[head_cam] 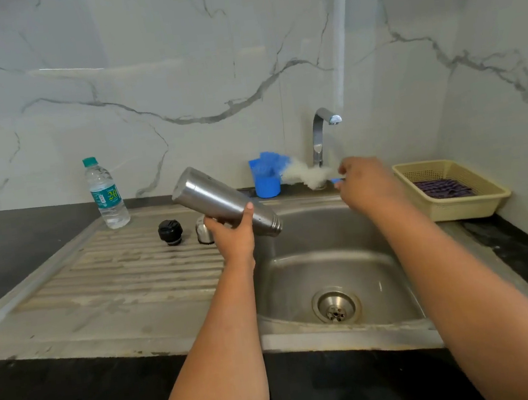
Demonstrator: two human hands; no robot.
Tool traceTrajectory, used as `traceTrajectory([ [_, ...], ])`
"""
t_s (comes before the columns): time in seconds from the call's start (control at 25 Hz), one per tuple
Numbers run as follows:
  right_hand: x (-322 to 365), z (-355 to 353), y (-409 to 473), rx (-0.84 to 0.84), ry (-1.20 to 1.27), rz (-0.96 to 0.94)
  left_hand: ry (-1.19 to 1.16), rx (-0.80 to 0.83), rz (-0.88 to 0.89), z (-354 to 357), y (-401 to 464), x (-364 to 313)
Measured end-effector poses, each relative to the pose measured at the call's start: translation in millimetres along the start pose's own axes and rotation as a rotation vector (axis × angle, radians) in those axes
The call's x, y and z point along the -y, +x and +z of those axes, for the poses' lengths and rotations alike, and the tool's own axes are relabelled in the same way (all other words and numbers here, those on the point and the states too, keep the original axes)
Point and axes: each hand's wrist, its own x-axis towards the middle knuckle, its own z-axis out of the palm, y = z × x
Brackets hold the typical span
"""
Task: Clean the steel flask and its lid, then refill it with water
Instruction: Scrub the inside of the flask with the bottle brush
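Steel flask: brushed cylinder, uncapped, threaded neck bare. Held tilted above the left rim of the sink, base toward 10 o'clock, mouth toward 4 o'clock over the basin. Gripped around the lower body by the left hand, thumb across the front.

Right hand: fingers curled, pinching the blue handle of a bottle brush; white bristle head pointing toward 9 o'clock, blurred, just in front of the tap.

Black stopper and steel lid cup: resting side by side on the drainboard, at 8 o'clock from the flask; cup partly hidden behind the left hand.

Plastic water bottle at the drainboard's far left, green cap, teal label reading "20"; smaller print illegible.

Blue cup with blue contents behind the sink; contents not identifiable. Beige basket on the bench at 3 o'clock of the sink, holding a dark purple item, unclear.
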Motion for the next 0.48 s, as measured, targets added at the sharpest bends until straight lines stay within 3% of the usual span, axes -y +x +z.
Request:
traceTrajectory([
  [0.2,52,-3,69,-0.1,-0.341,-0.174,0.021,0.015,0.057,0,8,2],
  [0.48,107,13,135,-0.102,-0.981,-0.246,0.013,0.029,0.017,4,3,2],
])
